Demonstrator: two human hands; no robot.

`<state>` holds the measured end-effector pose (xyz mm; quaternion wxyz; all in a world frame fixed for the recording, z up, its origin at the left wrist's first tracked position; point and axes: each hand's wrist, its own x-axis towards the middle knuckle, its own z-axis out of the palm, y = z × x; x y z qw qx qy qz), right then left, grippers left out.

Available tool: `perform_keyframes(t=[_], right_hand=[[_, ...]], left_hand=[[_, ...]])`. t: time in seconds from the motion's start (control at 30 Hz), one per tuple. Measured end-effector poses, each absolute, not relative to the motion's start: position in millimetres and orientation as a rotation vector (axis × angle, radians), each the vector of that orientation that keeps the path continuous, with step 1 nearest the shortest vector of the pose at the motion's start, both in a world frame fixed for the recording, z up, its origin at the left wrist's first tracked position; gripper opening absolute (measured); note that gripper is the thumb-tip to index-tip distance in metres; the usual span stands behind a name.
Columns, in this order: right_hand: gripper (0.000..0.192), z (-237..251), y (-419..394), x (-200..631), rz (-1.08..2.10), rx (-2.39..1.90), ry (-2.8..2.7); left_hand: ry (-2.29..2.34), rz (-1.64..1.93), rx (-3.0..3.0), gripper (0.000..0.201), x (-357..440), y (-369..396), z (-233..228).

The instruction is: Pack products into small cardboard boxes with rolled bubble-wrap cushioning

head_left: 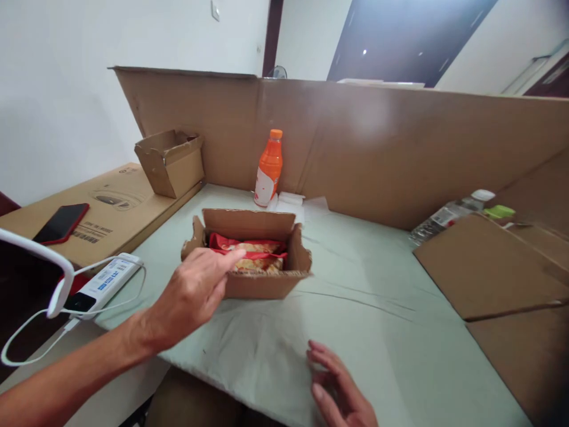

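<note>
A small open-topped cardboard box (262, 287) sits on the pale green cloth-covered table. Inside it lie red-and-yellow snack packets (262, 260), close together; how many cannot be made out. My left hand (191, 290) is at the box's front left corner, its index finger stretched over the front wall towards the packets. The thumb stays lower, outside the box, and the other fingers are mostly hidden. I see nothing held in this hand. Nearer to me, my right hand (338, 388) hovers low over or rests on the cloth, fingers loosely curved and apart, holding nothing.
An orange bottle (269, 169) stands behind the box, before a tall cardboard screen (355, 148). Left are another cardboard box (173, 166), a phone (62, 223) and a white power bank (106, 284) with a cable. A clear plastic bottle (448, 216) leans at right beside cardboard flaps (484, 267).
</note>
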<state>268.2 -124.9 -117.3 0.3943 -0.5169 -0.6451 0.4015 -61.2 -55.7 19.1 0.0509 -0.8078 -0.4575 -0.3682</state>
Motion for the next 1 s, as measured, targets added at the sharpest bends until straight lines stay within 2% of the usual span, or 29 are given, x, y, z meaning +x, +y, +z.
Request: perform_keyframes(t=[0.07,0.17,0.3,0.43,0.6,0.8,0.93,1.0], right_hand=[[0.046,-111.5,-118.6,282.0,0.805,-1.370,-1.684],[0.062,-101.2,-106.4,293.1,0.679,-1.382,-1.798],[0.071,-94.6,-88.0,290.8,0.711,-1.322,-1.956],[0.079,-105.4,-73.6,278.9,0.828,-1.297,-2.000],[0.073,-117.1,-46.3,261.5,0.839,-1.341,-1.950],[0.069,-106.0,31.8,240.8,0.789,-1.270,-1.834],[0.070,-105.2,62.4,250.1,0.860,-1.262,-1.856],[0.064,-108.4,71.1,266.2,0.871,-1.249,-1.894]], left_hand=[[-1.256,-1.144,-2.490,0.061,-47.5,-74.4,18.9],[-1.319,-1.326,-2.318,0.075,-46.7,-94.1,8.8],[-1.814,-1.730,-1.915,0.077,-62.7,-94.4,-39.5],[-2.369,-1.939,-1.870,0.076,-69.2,-77.6,-99.7],[-2.609,-2.028,-1.913,0.057,-53.8,-48.1,-124.6],[-2.494,-2.172,-1.920,0.062,-30.5,28.8,-100.7],[-2.400,-2.250,-1.829,0.063,-22.5,53.0,-105.8],[-2.375,-2.273,-1.817,0.062,-21.4,51.3,-112.0]])
